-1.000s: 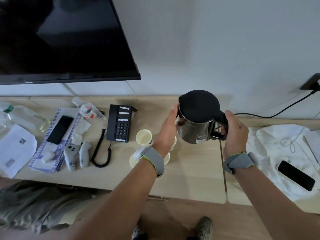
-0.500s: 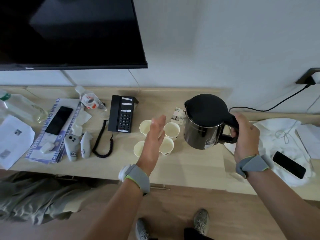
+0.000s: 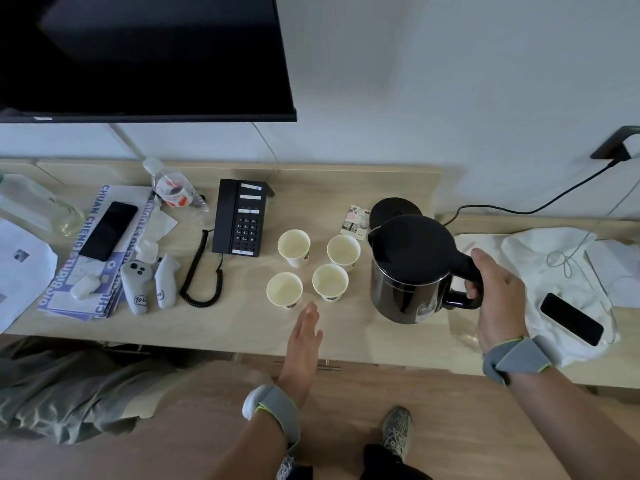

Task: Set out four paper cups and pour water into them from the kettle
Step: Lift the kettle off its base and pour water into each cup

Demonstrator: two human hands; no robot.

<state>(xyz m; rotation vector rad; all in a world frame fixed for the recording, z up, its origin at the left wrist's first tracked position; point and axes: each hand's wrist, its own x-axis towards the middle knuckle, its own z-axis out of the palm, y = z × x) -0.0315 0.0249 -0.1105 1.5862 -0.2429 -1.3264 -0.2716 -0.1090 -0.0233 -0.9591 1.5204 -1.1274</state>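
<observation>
Several white paper cups stand upright in a square cluster on the wooden desk: back left cup [image 3: 294,246], back right cup [image 3: 343,251], front left cup [image 3: 284,290], front right cup [image 3: 329,282]. The black kettle [image 3: 407,271] is upright just right of the cups, in front of its round base [image 3: 394,210]. My right hand [image 3: 498,299] grips the kettle's handle. With straight fingers and nothing in it, my left hand [image 3: 303,344] hovers near the desk's front edge, just below the front cups.
A black desk phone [image 3: 240,216] with a coiled cord lies left of the cups. Further left are booklets with a dark phone [image 3: 108,230], two white controllers [image 3: 149,284] and a plastic bottle [image 3: 171,187]. White cloth with a phone [image 3: 571,318] lies at right. A TV [image 3: 145,57] hangs above.
My left hand let go of the kettle's side and drew back toward the desk's front edge. The kettle moved right and lower, away from the cups, held by my right hand.
</observation>
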